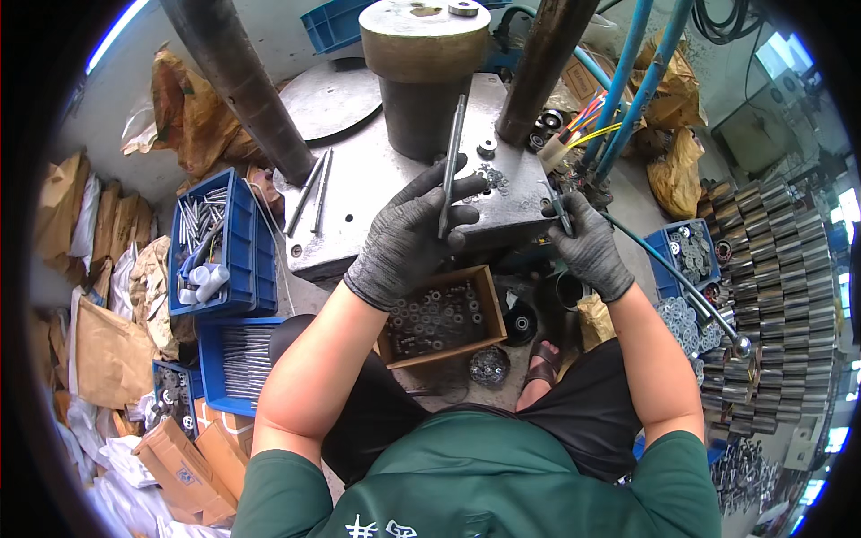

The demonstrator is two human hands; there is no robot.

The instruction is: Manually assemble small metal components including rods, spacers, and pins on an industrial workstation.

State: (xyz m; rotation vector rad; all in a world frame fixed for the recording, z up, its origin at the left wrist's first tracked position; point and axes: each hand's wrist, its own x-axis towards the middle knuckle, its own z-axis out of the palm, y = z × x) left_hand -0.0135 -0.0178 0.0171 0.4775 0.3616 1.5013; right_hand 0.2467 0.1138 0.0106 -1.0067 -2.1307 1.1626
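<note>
My left hand (404, 229), in a dark grey work glove, holds a slim metal shaft (456, 148) nearly upright over the front of the steel press table (359, 202). Its fingers are partly spread behind the shaft. In the same kind of glove, my right hand (587, 242) is closed on a small dark tool with a narrow tip, which looks like pliers (560, 213), at the table's right corner. Most of that tool is hidden in the palm. Between the hands lies a loose heap of small metal rings (489, 181), with a bearing (486, 148) just behind it.
A thick press column (417, 108) rises behind the hands. Two more shafts (321, 193) lie on the table's left. Below the table is a wooden box (491, 309) of small parts. Blue bins (265, 260) stand left; stacked metal cylinders (771, 287) fill the right, near a ball-ended lever (740, 345).
</note>
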